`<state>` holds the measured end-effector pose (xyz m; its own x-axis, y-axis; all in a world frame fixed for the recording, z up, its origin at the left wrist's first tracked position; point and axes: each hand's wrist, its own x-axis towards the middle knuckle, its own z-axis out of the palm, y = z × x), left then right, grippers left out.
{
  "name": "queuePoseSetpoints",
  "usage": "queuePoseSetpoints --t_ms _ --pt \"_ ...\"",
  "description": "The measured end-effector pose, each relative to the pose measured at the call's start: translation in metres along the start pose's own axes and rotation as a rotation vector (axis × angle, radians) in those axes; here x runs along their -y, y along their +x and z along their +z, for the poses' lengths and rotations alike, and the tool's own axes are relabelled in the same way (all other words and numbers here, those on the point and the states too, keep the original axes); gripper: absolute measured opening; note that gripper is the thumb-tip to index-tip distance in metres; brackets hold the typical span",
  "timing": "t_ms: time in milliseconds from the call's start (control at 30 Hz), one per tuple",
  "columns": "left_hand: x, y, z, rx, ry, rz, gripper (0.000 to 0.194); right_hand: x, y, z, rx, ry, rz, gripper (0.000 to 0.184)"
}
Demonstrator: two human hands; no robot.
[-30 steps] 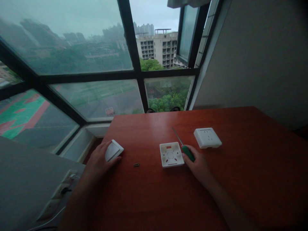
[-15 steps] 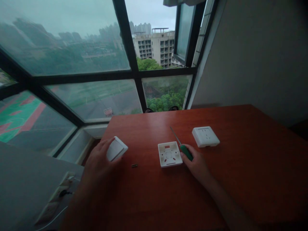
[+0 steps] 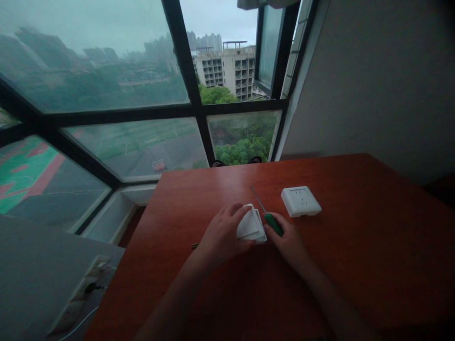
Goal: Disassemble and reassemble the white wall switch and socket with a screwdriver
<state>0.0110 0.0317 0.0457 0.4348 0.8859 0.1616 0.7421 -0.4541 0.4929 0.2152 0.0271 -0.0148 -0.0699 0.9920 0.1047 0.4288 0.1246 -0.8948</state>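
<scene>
My left hand (image 3: pixel 224 233) is closed on a white square switch panel (image 3: pixel 250 226), tilted over a white mounting box (image 3: pixel 262 237). The panel covers most of the box; whether the two touch I cannot tell. Just right of the box, my right hand (image 3: pixel 287 240) grips the green handle of a screwdriver (image 3: pixel 273 224), its shaft pointing up and to the left over the table. Partly hidden behind my left hand lie small brass-coloured screws (image 3: pixel 195 246).
A white socket unit (image 3: pixel 301 201) sits on the reddish-brown table (image 3: pixel 337 265), beyond my right hand. Past the table's far edge are dark-framed windows (image 3: pixel 159 112). At lower left, a wall outlet strip (image 3: pixel 83 289) holds plugged-in cords.
My left hand has carried the switch panel rightward from the table's left side to over the mounting box. My right hand and the screwdriver have stayed nearly still.
</scene>
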Motion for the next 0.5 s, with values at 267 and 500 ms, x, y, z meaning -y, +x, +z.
queuePoseSetpoints --t_ms 267,500 --pt "0.014 -0.016 -0.008 -0.035 0.029 -0.045 0.079 0.006 -0.002 0.000 -0.008 -0.020 -0.016 0.030" --pt "0.024 -0.051 -0.021 -0.089 0.148 -0.152 0.070 0.007 0.000 0.003 -0.004 -0.105 -0.047 0.033"
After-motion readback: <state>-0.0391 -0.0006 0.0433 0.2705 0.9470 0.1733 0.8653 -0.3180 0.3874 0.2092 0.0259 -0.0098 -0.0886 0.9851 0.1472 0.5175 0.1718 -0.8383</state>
